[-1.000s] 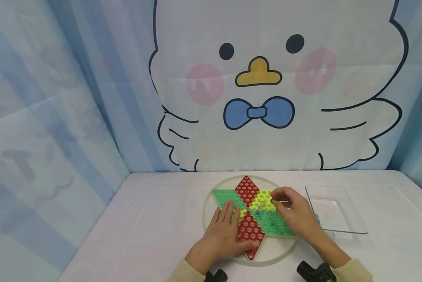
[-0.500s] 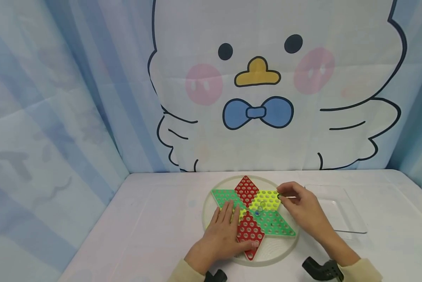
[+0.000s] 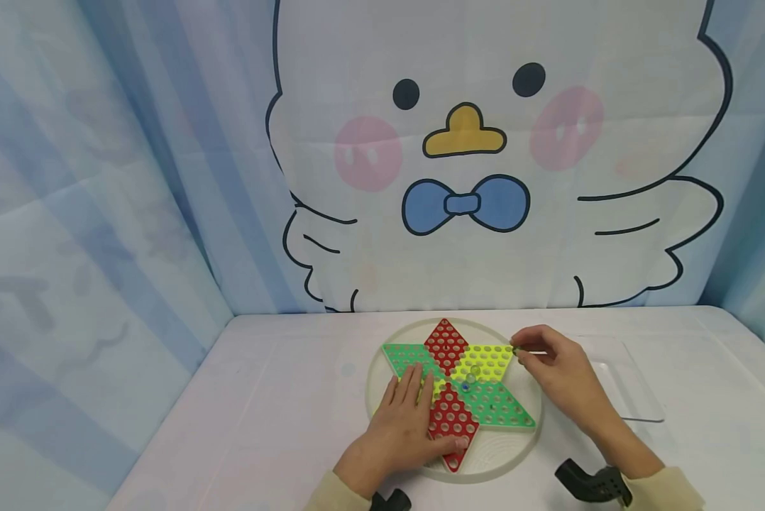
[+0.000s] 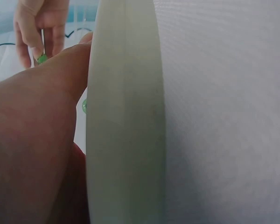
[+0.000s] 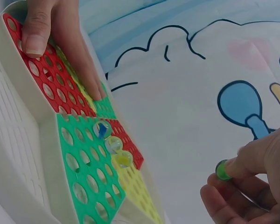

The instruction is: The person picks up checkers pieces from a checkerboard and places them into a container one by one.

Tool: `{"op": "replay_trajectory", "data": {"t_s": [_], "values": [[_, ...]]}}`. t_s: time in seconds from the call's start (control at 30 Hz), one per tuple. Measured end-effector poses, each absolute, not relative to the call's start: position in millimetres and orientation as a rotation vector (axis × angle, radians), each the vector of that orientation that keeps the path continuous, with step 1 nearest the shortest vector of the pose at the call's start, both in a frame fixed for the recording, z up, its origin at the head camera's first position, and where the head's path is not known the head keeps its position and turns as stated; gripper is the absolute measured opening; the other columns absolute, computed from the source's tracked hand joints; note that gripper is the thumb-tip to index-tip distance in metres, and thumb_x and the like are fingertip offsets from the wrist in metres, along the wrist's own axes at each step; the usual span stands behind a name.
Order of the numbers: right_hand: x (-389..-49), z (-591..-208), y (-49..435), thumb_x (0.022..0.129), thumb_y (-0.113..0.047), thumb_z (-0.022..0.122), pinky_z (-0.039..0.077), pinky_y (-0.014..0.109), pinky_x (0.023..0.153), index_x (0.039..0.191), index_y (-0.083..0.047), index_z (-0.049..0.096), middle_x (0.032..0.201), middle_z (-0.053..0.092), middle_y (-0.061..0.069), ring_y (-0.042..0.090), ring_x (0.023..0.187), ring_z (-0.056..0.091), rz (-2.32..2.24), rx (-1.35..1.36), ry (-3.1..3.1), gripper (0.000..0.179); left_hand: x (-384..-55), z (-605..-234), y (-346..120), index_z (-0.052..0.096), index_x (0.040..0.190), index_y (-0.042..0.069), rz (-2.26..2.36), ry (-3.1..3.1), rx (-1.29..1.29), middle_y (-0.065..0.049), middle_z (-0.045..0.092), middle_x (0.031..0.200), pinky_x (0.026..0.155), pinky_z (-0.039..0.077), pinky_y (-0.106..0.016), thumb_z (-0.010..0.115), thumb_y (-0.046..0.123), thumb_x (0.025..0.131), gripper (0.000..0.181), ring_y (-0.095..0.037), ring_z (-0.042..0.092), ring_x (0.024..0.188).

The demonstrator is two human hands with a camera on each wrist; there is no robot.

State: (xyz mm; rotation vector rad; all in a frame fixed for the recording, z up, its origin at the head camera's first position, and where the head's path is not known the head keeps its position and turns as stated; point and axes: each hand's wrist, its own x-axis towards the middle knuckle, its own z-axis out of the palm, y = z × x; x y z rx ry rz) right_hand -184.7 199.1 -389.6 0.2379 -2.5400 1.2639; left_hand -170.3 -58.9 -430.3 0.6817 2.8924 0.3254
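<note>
A round Chinese checkers board [image 3: 504,447] with a red, green and yellow star lies on the table. Flat on its left part rests my left hand [image 3: 403,433], fingers spread and thumb on the near red point. My right hand [image 3: 561,365] pinches a green marble [image 5: 222,170] between thumb and finger, just off the tip of the far-right yellow point. Three marbles sit in a line near the star's centre: one with blue [image 5: 102,129], a clear one [image 5: 114,144] and one with yellow [image 5: 124,159]. Most of the left yellow point is hidden under my left hand.
A clear plastic tray [image 3: 644,408] stands right of the board, partly behind my right hand and forearm. At the table's far edge hangs a curtain [image 3: 472,270] with a cartoon bird. Black wrist cameras [image 3: 590,484] sit on both wrists.
My right hand has moved right and slightly away from me, carrying the green marble from over the yellow area to its outer tip. My left hand stays put.
</note>
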Motion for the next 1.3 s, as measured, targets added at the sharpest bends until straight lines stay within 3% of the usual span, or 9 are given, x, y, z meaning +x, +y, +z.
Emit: {"op": "replay_trajectory", "data": {"t_s": [0.23,0.37,1.07,1.17,1.3], "values": [[-184.4,-388.7,210.9,0.096,-0.007,0.06,0.042,-0.002,0.081,0.115,-0.007,0.064,0.114,0.067,0.011,-0.011,0.098,0.055,1.23,0.188,-2.491,0.019,-169.7,-430.0,-59.7,0.018,0.159,0.007,0.333,2.888,0.689,-0.015,0.01,0.167,0.125,0.015,-0.05,0.045,0.079,0.087,0.106,-0.028,0.008,0.156],[-183.9,-386.8,218.0,0.097,-0.006,0.059,0.044,-0.001,0.08,0.115,-0.005,0.063,0.114,0.067,0.013,-0.019,0.093,0.052,1.251,0.171,-2.461,0.019,-169.6,-430.0,-60.0,0.018,0.159,0.007,0.342,2.887,0.696,-0.015,0.01,0.167,0.125,0.015,-0.05,0.046,0.079,0.087,0.105,-0.028,0.008,0.156],[-189.4,-394.9,248.3,0.098,-0.009,0.057,0.043,-0.001,0.074,0.122,0.0,0.06,0.119,0.063,0.019,-0.015,0.094,0.046,1.22,0.039,-2.475,0.025,-170.1,-431.0,-59.3,0.017,0.159,0.008,0.339,2.89,0.688,-0.014,0.009,0.167,0.125,0.014,-0.049,0.044,0.08,0.086,0.106,-0.027,0.008,0.156],[-189.7,-396.0,249.5,0.098,-0.009,0.057,0.045,0.0,0.072,0.123,0.0,0.059,0.12,0.062,0.019,-0.004,0.098,0.053,1.213,-0.006,-2.52,0.026,-170.1,-430.6,-59.2,0.017,0.159,0.008,0.341,2.884,0.683,-0.014,0.009,0.167,0.125,0.014,-0.049,0.044,0.08,0.086,0.106,-0.026,0.008,0.156],[-190.7,-397.8,250.6,0.098,-0.011,0.056,0.048,0.006,0.07,0.125,0.0,0.057,0.122,0.061,0.022,0.024,0.103,0.062,1.2,-0.075,-2.606,0.029,-170.3,-430.6,-59.3,0.016,0.16,0.008,0.341,2.88,0.678,-0.014,0.008,0.168,0.125,0.013,-0.049,0.045,0.08,0.086,0.106,-0.026,0.007,0.156]]}}
